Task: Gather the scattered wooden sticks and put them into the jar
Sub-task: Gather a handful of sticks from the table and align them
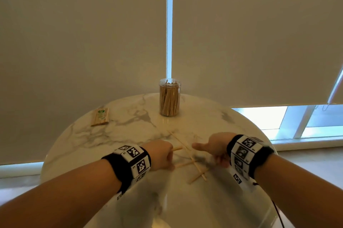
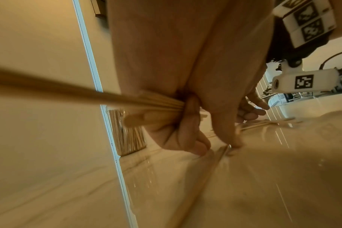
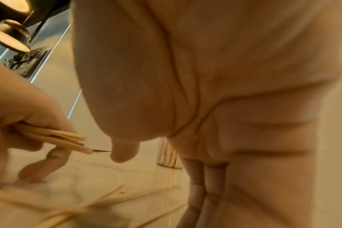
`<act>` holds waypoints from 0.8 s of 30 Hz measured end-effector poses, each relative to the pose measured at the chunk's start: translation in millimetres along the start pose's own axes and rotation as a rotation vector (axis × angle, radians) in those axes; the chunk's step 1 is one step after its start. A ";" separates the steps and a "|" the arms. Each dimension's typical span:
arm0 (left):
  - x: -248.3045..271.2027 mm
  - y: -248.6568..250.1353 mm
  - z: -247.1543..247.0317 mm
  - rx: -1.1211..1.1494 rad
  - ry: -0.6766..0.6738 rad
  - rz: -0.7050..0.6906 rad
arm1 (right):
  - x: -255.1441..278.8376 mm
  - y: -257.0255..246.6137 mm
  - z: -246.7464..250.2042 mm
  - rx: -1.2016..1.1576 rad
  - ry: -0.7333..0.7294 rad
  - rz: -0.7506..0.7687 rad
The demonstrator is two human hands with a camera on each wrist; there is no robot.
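Observation:
A clear jar packed with wooden sticks stands at the far side of the round marble table. My left hand grips a bundle of sticks in its curled fingers; the bundle's ends poke out toward the right. Its index finger and thumb reach down to a loose stick on the table. Several loose sticks lie crossed between my hands. My right hand hovers over them with the thumb stuck out and the fingers pointing down, holding nothing.
A flat wrapped pack of sticks lies at the table's far left. Roller blinds hang close behind the table and the jar. The table edge curves round at right, near my right wrist band.

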State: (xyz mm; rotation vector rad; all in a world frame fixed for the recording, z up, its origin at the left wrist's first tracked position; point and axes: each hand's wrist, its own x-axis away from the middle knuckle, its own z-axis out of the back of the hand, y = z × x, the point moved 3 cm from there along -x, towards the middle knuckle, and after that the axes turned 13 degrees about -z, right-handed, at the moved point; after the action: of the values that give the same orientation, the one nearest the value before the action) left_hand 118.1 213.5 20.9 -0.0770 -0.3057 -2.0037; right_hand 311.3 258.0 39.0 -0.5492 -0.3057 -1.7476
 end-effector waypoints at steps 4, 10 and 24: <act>0.4 -4.8 8.1 -0.075 0.017 -0.002 | 12.6 -26.8 -6.9 0.090 0.134 0.163; 7.2 -28.4 13.4 -0.153 0.008 0.125 | 6.4 -56.4 -16.3 0.123 0.166 0.241; 13.2 -62.9 19.5 -0.041 -0.009 0.255 | 10.6 -64.0 -7.5 0.209 0.120 0.218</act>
State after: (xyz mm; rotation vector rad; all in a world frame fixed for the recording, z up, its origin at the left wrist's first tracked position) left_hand 54.5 232.5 30.8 -0.1441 -0.2480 -1.7575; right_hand 246.3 261.3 43.5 -0.3123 -0.3265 -1.5096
